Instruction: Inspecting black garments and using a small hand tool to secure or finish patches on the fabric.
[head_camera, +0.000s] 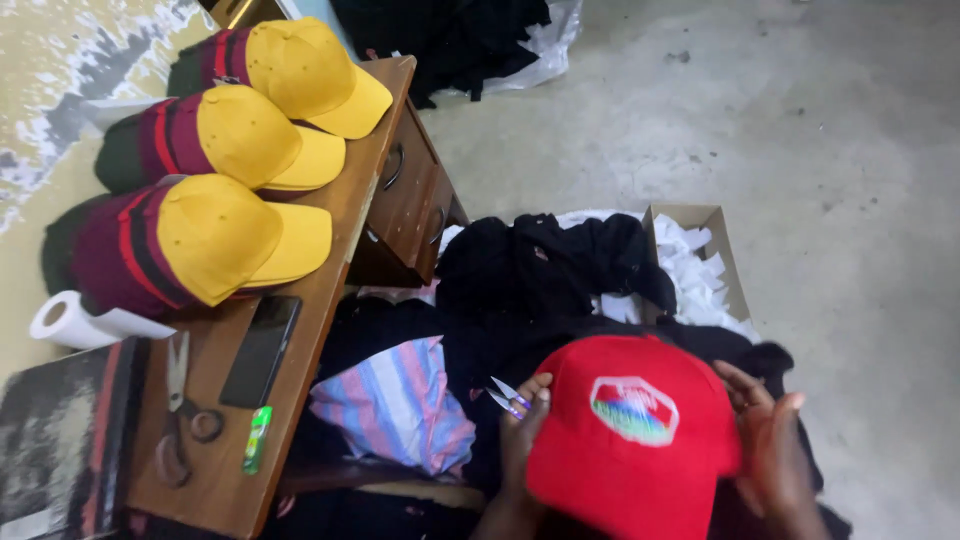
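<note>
Held right of the desk (300, 330), a red cap (640, 450) is clasped by the left hand (522, 430), gripping snips (507, 396), and the open right hand (770, 440).

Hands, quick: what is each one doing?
Left hand: closed on small thread snips, fingers resting on the red cap.
Right hand: open, cupping the red cap's side.
</note>
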